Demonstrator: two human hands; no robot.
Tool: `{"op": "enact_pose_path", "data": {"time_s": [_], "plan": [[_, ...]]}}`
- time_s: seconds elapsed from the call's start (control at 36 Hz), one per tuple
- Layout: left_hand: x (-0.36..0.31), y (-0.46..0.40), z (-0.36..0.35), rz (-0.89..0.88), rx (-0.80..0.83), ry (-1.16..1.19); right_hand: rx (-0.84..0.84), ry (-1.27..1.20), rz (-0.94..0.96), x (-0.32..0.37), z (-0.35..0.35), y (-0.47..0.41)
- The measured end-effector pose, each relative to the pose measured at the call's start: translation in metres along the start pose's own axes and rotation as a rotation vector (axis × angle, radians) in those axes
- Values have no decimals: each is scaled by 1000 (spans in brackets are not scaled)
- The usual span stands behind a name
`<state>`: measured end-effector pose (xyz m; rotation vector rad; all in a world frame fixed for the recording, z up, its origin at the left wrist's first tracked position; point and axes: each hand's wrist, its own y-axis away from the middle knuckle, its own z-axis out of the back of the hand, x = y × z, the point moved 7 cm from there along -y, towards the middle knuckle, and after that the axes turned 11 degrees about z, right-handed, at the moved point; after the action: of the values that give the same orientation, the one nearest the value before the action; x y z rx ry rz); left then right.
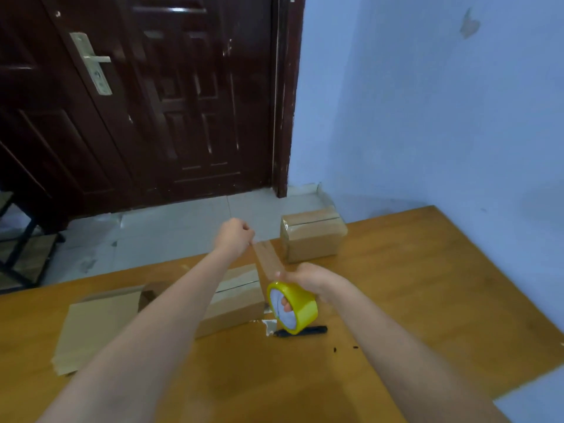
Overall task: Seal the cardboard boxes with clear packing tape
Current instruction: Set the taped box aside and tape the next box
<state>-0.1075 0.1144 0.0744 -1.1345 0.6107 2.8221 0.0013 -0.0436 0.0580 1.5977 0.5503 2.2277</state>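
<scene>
My right hand point(308, 277) grips a yellowish roll of packing tape point(293, 308), with a finger through its core, held above the wooden table point(427, 285). My left hand point(233, 235) pinches the free end of the tape, and a clear strip point(268, 257) stretches between hand and roll. Under my left forearm a cardboard box point(235, 300) lies on the table with its flaps closed and tape along the seam. A second taped box point(314, 235) stands at the table's far edge.
A flat unfolded cardboard sheet point(97, 328) lies at the left of the table. A black pen-like tool point(302, 331) and a scrap of tape point(270, 326) lie below the roll. Beyond the table are a dark door point(152, 96), tiled floor and blue wall.
</scene>
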Motion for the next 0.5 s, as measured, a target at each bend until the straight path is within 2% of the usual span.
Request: {"op": "enact_pose_path", "data": {"time_s": [0.14,0.22,0.31,0.39,0.5], "plan": [[29,-11,-23,40,169,-33,109,-309,23,-23,-29,7],[48,-21,-28,45,219,-111,189,-293,40,-36,-45,8],[55,-26,-35,42,206,-209,249,-349,53,-44,-61,4],[50,-24,-40,4,127,-340,211,-416,72,-51,-68,-2],[54,-30,-45,-25,80,-375,159,-455,77,-54,-65,-10]]}}
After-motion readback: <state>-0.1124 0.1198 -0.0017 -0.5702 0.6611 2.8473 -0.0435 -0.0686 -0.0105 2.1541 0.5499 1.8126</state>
